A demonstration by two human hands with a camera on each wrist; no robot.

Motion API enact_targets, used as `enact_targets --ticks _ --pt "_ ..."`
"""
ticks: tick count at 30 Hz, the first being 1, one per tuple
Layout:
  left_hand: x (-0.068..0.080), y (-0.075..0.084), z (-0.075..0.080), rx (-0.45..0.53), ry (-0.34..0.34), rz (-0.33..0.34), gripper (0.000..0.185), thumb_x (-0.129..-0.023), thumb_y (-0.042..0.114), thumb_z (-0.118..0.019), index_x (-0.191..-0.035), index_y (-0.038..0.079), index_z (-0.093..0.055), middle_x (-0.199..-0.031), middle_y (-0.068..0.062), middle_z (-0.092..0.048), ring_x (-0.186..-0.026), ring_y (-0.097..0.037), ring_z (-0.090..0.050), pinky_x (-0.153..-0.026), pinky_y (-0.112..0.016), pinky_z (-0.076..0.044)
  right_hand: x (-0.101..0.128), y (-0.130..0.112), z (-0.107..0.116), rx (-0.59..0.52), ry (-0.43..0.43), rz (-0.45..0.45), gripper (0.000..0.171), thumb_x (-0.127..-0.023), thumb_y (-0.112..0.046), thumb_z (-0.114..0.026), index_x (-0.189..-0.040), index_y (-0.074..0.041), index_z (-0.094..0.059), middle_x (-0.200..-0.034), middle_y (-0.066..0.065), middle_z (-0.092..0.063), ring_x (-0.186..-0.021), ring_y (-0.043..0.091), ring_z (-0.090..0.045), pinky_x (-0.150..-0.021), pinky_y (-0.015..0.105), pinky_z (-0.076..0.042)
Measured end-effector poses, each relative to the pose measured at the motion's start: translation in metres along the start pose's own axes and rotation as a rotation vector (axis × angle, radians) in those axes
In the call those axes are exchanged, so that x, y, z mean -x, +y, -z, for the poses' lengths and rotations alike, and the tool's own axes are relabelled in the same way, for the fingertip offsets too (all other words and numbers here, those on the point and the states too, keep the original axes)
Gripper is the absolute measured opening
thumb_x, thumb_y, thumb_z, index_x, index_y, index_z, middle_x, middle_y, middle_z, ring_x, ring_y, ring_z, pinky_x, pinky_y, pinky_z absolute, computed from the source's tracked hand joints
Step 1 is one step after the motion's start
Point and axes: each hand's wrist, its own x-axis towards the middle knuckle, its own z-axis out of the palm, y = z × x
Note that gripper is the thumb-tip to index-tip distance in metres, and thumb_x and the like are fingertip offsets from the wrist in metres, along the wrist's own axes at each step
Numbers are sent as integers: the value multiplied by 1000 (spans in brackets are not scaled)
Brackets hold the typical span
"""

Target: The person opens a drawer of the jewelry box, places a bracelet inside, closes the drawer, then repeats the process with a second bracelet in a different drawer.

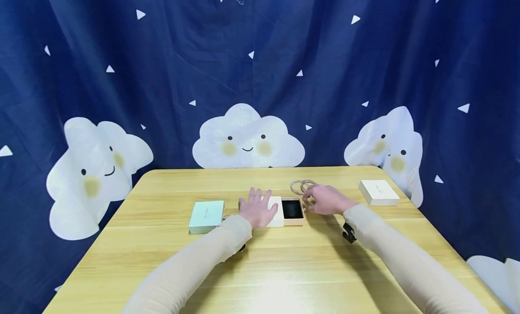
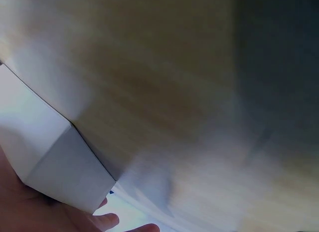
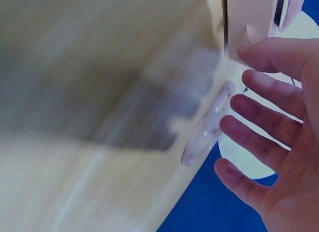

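Left hand: fingers spread flat, resting over the white rectangular cardboard sleeve, not curled round it; right hand: fingers apart and slightly bent, gripping nothing, thumb right by the end of the pale pink box tray with a dark interior; can't tell if the thumb touches. Tray sits mid-table, partly out of the sleeve on its right-hand side; two beige rings lie overlapping on the light wood-grain table, just beyond the right hand; mint-green square cardboard box left of the left hand, near it; white square cardboard box well apart on the right; dark blue curtain with white clouds behind.
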Motion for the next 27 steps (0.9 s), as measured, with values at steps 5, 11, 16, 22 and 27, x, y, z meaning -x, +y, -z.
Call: enact_targets --ticks 5,11,16,22,27 --pt "0 0 0 -4 -2 3 69 -103 61 -19 -162 26 -21 -167 -14 -22 -156 -38 -10 -114 -72 -20 -9 11 5 24 14 -7 23 -83 -20 -79 -105 -13 -76 -128 13 -68 -110 35 -67 -92 57 -53" --pt "2 1 0 4 1 5 70 -103 62 -19 -162 26 -22 -167 -15 -22 -156 -38 -10 -114 -72 -19 -17 24 4 34 22 -32 22 -83 -22 -80 -103 -16 -76 -129 12 -67 -118 38 -62 -94 59 -51" --pt "3 2 0 12 11 -2 69 -103 61 -21 -162 25 -24 -166 -15 -24 -155 -39 -12 -114 -73 -20 -23 33 4 -1 -6 -89 31 -83 -27 -79 -111 -16 -75 -134 11 -64 -127 40 -55 -98 66 -45" --pt "1 2 -3 -3 2 8 70 -102 61 -19 -162 25 -22 -167 -15 -22 -156 -38 -11 -114 -72 -19 -31 43 1 15 -32 -120 46 -84 -32 -78 -126 -16 -71 -137 12 -63 -131 40 -52 -99 69 -42" --pt "1 1 -3 -6 3 12 70 -102 62 -19 -162 26 -22 -167 -14 -22 -156 -38 -11 -114 -72 -19 -38 50 0 8 -24 -128 52 -79 -36 -80 -127 -17 -70 -133 10 -65 -123 38 -58 -93 65 -47"
